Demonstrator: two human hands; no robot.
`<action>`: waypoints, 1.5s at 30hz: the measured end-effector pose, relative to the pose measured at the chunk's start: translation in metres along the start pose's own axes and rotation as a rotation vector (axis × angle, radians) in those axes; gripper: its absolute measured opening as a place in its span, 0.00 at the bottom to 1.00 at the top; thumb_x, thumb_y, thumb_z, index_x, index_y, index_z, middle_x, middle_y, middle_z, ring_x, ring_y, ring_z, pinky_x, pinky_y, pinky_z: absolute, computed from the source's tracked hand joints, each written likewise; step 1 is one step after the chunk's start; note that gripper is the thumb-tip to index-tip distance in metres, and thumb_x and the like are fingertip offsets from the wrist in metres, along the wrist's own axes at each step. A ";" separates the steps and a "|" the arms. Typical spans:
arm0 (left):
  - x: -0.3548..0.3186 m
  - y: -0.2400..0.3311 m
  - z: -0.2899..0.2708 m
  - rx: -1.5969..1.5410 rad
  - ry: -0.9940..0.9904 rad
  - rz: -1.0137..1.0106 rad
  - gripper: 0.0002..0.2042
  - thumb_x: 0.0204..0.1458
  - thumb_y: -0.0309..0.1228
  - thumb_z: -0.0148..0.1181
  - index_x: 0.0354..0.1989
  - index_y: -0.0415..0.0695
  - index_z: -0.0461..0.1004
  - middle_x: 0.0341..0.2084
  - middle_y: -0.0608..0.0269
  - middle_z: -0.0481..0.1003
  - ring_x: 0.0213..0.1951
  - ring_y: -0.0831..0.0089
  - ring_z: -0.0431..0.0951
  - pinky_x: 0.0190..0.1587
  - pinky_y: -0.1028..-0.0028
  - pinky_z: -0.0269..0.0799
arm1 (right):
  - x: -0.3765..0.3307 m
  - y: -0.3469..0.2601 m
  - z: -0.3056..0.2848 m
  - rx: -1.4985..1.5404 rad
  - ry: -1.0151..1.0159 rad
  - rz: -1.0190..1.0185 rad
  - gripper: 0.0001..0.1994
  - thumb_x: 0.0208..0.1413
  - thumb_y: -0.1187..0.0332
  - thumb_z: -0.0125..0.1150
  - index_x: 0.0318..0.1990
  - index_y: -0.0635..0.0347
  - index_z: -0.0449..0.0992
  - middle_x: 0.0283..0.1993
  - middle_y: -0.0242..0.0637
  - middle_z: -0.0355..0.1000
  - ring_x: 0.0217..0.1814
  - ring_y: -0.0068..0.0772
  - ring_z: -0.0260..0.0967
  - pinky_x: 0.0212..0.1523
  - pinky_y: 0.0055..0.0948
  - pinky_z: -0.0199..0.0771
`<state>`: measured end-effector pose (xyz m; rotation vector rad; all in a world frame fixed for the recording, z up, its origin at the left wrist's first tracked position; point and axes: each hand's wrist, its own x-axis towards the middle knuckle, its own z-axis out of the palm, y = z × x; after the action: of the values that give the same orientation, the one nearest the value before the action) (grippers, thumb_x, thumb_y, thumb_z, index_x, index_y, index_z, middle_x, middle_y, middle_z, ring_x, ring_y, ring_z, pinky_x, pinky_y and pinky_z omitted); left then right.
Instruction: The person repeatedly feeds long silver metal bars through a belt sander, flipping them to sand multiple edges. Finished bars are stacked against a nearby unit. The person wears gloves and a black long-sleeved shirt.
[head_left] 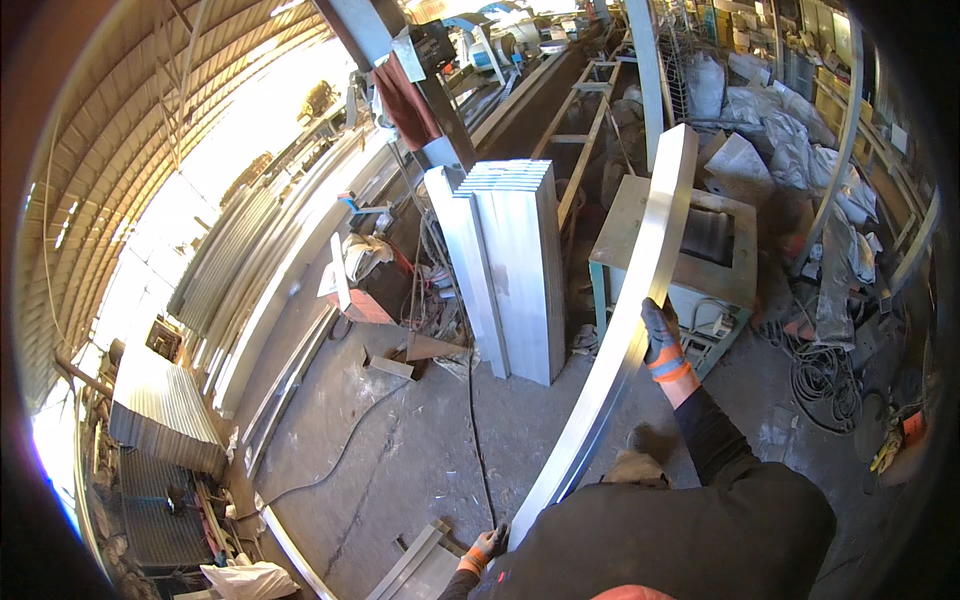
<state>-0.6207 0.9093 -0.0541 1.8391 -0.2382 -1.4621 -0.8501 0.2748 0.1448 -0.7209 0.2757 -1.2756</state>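
Note:
A long, silvery metal profile bar (pixel 625 330) slants across in front of my body, its upper end raised toward the far right. My right hand (pixel 662 345), in a dark glove with an orange cuff, is closed on the bar's right edge about midway along it. Low in the view, my left hand (pixel 484 550), in an orange and dark glove, is closed at the bar's near end; its fingertips are partly hidden. Left of the bar, a tall stack of similar metal profiles (pixel 522 270) stands upright on the floor.
Behind the bar stands a metal-framed machine box (pixel 680 250). Cables (pixel 825 385) lie coiled at right; another cable (pixel 475 440) crosses the floor. Long profiles (pixel 290 240) and a corrugated stack (pixel 165 410) lie at left. More profiles (pixel 425 562) lie near my left hand.

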 end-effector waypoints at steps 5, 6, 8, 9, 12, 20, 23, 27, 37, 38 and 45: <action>0.012 0.007 -0.024 0.322 -0.070 0.009 0.30 0.75 0.58 0.59 0.38 0.40 0.88 0.29 0.78 0.76 0.31 0.80 0.69 0.34 0.71 0.65 | -0.015 0.010 -0.019 -0.048 0.056 -0.010 0.28 0.73 0.58 0.71 0.74 0.54 0.72 0.63 0.41 0.81 0.60 0.47 0.85 0.58 0.50 0.91; 0.010 0.007 -0.029 0.386 -0.078 -0.019 0.31 0.75 0.59 0.59 0.38 0.39 0.87 0.29 0.78 0.75 0.31 0.80 0.68 0.34 0.71 0.65 | -0.017 0.009 -0.022 -0.033 0.031 -0.003 0.27 0.72 0.55 0.71 0.73 0.52 0.73 0.63 0.39 0.82 0.60 0.46 0.85 0.58 0.50 0.91; 0.004 0.009 -0.039 0.312 -0.107 -0.006 0.32 0.75 0.59 0.57 0.40 0.37 0.88 0.30 0.76 0.77 0.33 0.79 0.71 0.37 0.69 0.69 | -0.017 0.005 -0.028 -0.015 0.110 0.055 0.27 0.72 0.52 0.71 0.72 0.50 0.74 0.62 0.39 0.82 0.59 0.46 0.85 0.57 0.51 0.91; 0.001 0.009 -0.042 0.269 -0.110 -0.046 0.33 0.75 0.60 0.57 0.41 0.36 0.88 0.30 0.75 0.78 0.34 0.78 0.72 0.38 0.69 0.70 | -0.016 0.001 -0.031 0.031 0.082 0.070 0.26 0.75 0.56 0.69 0.74 0.52 0.72 0.62 0.35 0.79 0.60 0.36 0.81 0.60 0.43 0.87; -0.006 0.012 -0.038 0.386 -0.029 -0.015 0.38 0.73 0.65 0.54 0.44 0.33 0.88 0.33 0.60 0.83 0.38 0.68 0.79 0.45 0.63 0.75 | -0.013 -0.012 -0.039 0.001 0.110 0.108 0.24 0.75 0.54 0.68 0.71 0.50 0.74 0.61 0.35 0.79 0.59 0.37 0.81 0.60 0.44 0.86; 0.016 0.040 -0.030 0.568 -0.060 -0.083 0.44 0.70 0.70 0.50 0.45 0.30 0.87 0.36 0.42 0.88 0.43 0.59 0.85 0.52 0.56 0.79 | -0.008 -0.033 -0.057 0.038 0.153 0.106 0.25 0.73 0.47 0.68 0.67 0.51 0.77 0.58 0.35 0.82 0.56 0.37 0.83 0.56 0.44 0.88; 0.021 0.048 -0.029 0.496 -0.109 0.003 0.40 0.72 0.67 0.52 0.46 0.32 0.87 0.35 0.49 0.88 0.42 0.65 0.83 0.50 0.58 0.79 | -0.001 -0.040 -0.068 0.099 0.145 0.153 0.24 0.75 0.46 0.65 0.68 0.51 0.77 0.60 0.34 0.82 0.59 0.38 0.83 0.60 0.44 0.86; 0.004 0.061 -0.005 0.439 0.049 0.189 0.36 0.74 0.63 0.55 0.37 0.35 0.87 0.28 0.72 0.79 0.33 0.78 0.75 0.37 0.66 0.73 | 0.004 -0.043 -0.080 0.113 0.177 0.129 0.24 0.77 0.47 0.63 0.69 0.52 0.77 0.63 0.34 0.81 0.64 0.38 0.81 0.63 0.43 0.84; -0.019 0.132 0.043 0.527 0.165 0.272 0.29 0.72 0.57 0.60 0.47 0.39 0.89 0.36 0.49 0.89 0.45 0.64 0.89 0.48 0.58 0.81 | -0.044 0.006 -0.068 -0.918 0.318 -0.192 0.46 0.67 0.70 0.74 0.88 0.56 0.52 0.81 0.54 0.67 0.78 0.51 0.70 0.77 0.44 0.72; -0.018 0.133 0.046 0.591 0.152 0.360 0.30 0.72 0.58 0.59 0.53 0.39 0.88 0.47 0.38 0.88 0.54 0.51 0.90 0.56 0.58 0.81 | -0.043 0.006 -0.070 -1.100 0.353 -0.209 0.44 0.68 0.66 0.73 0.87 0.58 0.55 0.81 0.56 0.68 0.78 0.53 0.71 0.76 0.44 0.73; 0.047 0.131 0.081 0.531 -0.097 0.433 0.26 0.77 0.49 0.58 0.47 0.32 0.85 0.33 0.47 0.86 0.38 0.73 0.82 0.44 0.59 0.80 | 0.015 -0.003 -0.104 -1.455 0.416 -0.164 0.50 0.66 0.62 0.74 0.89 0.56 0.49 0.84 0.61 0.64 0.83 0.61 0.65 0.79 0.44 0.69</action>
<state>-0.6389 0.7558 -0.0080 1.9488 -1.0889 -1.2502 -0.9068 0.2251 0.0714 -1.6941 1.6006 -1.2364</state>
